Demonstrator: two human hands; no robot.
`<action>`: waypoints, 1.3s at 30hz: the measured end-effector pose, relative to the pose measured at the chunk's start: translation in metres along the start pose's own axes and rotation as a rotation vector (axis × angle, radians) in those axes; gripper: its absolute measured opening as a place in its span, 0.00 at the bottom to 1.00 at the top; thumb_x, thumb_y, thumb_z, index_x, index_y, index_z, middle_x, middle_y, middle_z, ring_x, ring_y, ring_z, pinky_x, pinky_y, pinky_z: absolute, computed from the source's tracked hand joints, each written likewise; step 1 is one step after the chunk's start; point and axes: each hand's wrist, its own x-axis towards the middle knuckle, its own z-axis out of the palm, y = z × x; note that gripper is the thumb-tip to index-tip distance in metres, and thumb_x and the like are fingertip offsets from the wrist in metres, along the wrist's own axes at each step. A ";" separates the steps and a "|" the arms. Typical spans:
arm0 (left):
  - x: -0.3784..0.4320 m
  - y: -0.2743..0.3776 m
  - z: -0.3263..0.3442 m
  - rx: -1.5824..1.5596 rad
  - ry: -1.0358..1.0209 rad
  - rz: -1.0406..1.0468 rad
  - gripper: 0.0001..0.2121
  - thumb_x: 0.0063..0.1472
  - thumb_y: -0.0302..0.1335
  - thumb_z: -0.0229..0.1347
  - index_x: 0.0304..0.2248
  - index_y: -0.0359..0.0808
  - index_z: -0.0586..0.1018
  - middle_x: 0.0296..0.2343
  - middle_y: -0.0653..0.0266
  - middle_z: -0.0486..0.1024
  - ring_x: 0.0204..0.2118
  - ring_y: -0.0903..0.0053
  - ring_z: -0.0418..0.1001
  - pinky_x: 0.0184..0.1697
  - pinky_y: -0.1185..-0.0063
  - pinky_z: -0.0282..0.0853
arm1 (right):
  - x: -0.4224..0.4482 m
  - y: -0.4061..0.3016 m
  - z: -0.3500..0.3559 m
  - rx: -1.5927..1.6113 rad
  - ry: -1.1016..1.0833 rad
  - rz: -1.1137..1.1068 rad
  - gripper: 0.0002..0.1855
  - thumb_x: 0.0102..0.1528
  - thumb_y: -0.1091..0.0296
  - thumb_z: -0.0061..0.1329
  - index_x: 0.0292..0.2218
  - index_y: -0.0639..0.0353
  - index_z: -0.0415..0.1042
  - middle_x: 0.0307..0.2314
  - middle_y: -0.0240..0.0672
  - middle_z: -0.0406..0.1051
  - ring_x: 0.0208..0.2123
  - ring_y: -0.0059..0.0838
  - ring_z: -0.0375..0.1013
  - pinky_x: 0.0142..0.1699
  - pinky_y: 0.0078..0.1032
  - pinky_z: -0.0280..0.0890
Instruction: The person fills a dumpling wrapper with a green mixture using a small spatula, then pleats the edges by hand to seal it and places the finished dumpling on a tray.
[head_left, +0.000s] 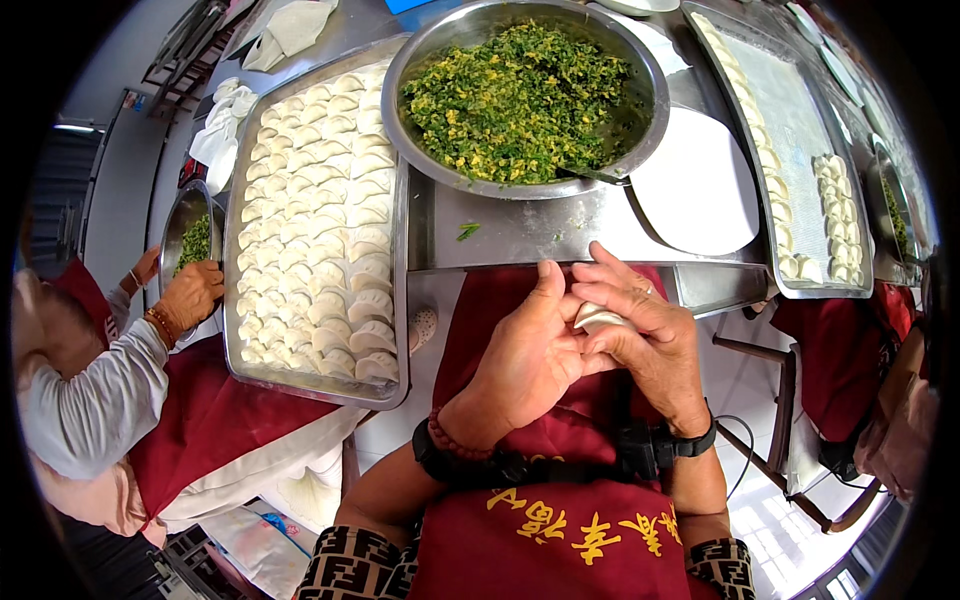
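A small folded dumpling (600, 318) is between my two hands, above my lap and just off the front edge of the steel table. My right hand (656, 326) curls over it, with the thumb below and the fingers along its far side. Palm up, my left hand (529, 352) supports it from the left with its fingers, its thumb raised and off the dough. My fingers hide part of the dumpling. Beyond my hands stands a large steel bowl (391, 112) of chopped green and yellow filling (517, 105), with a dark utensil (596, 175) resting in it.
A metal tray (403, 300) with rows of dumplings (315, 225) juts past the table edge at left. White round sheets (694, 184) lie right of the bowl. Another tray (795, 97) holds fewer dumplings. Co-workers sit on both sides; one's hand (187, 292) touches a smaller bowl (214, 217).
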 end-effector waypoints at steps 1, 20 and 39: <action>0.000 0.000 0.000 -0.006 0.012 -0.003 0.31 0.69 0.54 0.30 0.54 0.33 0.64 0.52 0.55 0.67 0.55 0.67 0.66 0.57 0.60 0.62 | 0.000 -0.001 -0.001 0.036 0.027 0.024 0.11 0.49 0.75 0.57 0.37 0.57 0.80 0.38 0.34 0.79 0.58 0.41 0.65 0.61 0.38 0.56; 0.003 -0.003 0.005 -0.177 -0.047 0.114 0.33 0.70 0.52 0.32 0.51 0.24 0.66 0.47 0.55 0.69 0.50 0.71 0.68 0.58 0.69 0.60 | 0.000 0.005 0.003 -0.034 0.114 -0.121 0.07 0.51 0.69 0.58 0.34 0.55 0.81 0.38 0.35 0.79 0.59 0.41 0.64 0.59 0.37 0.55; 0.014 -0.017 -0.012 -0.326 -0.262 0.183 0.26 0.72 0.46 0.33 0.55 0.31 0.64 0.52 0.56 0.67 0.54 0.70 0.65 0.59 0.70 0.58 | 0.003 0.008 0.004 -0.314 0.140 -0.327 0.10 0.50 0.64 0.58 0.36 0.53 0.81 0.42 0.34 0.78 0.62 0.43 0.59 0.60 0.40 0.53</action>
